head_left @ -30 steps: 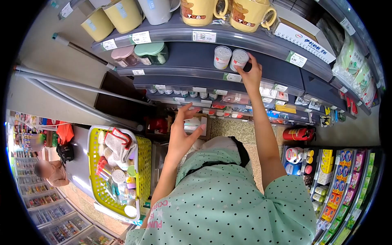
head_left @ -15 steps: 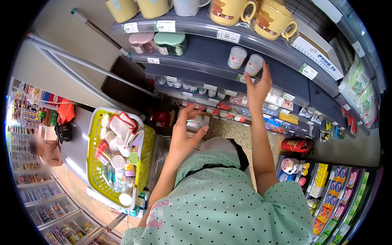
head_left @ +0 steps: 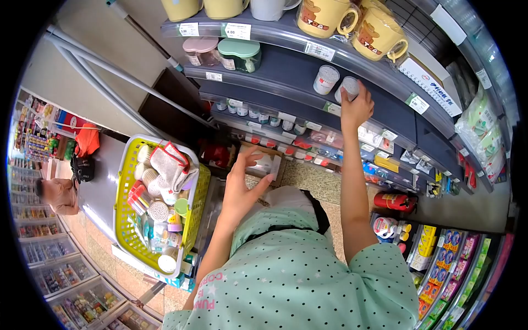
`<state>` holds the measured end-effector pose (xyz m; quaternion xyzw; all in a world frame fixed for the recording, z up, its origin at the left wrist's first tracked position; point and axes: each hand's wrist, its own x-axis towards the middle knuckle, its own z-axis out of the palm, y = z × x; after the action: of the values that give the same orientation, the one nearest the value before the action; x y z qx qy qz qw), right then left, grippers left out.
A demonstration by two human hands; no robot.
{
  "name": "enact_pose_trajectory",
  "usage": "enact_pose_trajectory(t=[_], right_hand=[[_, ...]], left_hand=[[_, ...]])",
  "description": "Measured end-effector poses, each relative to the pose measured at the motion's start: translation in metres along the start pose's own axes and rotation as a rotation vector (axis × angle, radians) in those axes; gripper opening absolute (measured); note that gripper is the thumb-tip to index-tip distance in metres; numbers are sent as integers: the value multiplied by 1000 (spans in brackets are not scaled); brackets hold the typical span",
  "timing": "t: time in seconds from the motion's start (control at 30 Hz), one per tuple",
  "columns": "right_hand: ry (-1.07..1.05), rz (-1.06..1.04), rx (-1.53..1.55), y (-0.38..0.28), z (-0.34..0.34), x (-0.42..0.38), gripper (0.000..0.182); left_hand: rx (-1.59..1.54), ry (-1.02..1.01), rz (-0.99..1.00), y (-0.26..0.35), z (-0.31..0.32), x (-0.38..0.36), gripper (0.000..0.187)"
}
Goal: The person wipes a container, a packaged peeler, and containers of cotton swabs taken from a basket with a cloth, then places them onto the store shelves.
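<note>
My right hand [head_left: 358, 111] reaches up to a dark shelf [head_left: 286, 66], its thumb and fingers closed around a small clear-and-white cylindrical tub [head_left: 347, 86]. A matching tub [head_left: 326, 80] with a whitish top and red print stands just to its left. What the tubs contain I cannot make out. My left hand [head_left: 243, 184] hovers in front of my body, fingers spread and holding nothing. To its left stands a yellow-green plastic basket [head_left: 190, 234], filled with brushes, tubs, packets and a folded grey-white cloth with red edging [head_left: 171, 165].
Yellow mugs [head_left: 379, 36] line the shelf above. Pink [head_left: 201, 52] and green-lidded containers [head_left: 240, 56] sit further left. Lower shelves hold small jars and packets. A red fire extinguisher [head_left: 395, 202] is at lower right. Long poles [head_left: 104, 77] lean at the left; a person [head_left: 58, 195] is beyond the counter.
My right hand's fingers have closed around the right-hand tub, having been spread beside it. The left hand stays spread. The view has shifted slightly.
</note>
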<state>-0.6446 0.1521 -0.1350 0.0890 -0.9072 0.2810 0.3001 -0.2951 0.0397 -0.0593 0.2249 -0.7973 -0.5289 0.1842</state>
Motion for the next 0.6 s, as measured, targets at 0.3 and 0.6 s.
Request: enact_pose_trajectory(t=[0.3,0.6], right_hand=[[-88,-8,82,10,5,8,56],[-69,-394,87,-31,10,11,52]], left_hand=[[11,-17,-21,-1,-1,2,67],[-7,-16,-39,2,-1,9,67]])
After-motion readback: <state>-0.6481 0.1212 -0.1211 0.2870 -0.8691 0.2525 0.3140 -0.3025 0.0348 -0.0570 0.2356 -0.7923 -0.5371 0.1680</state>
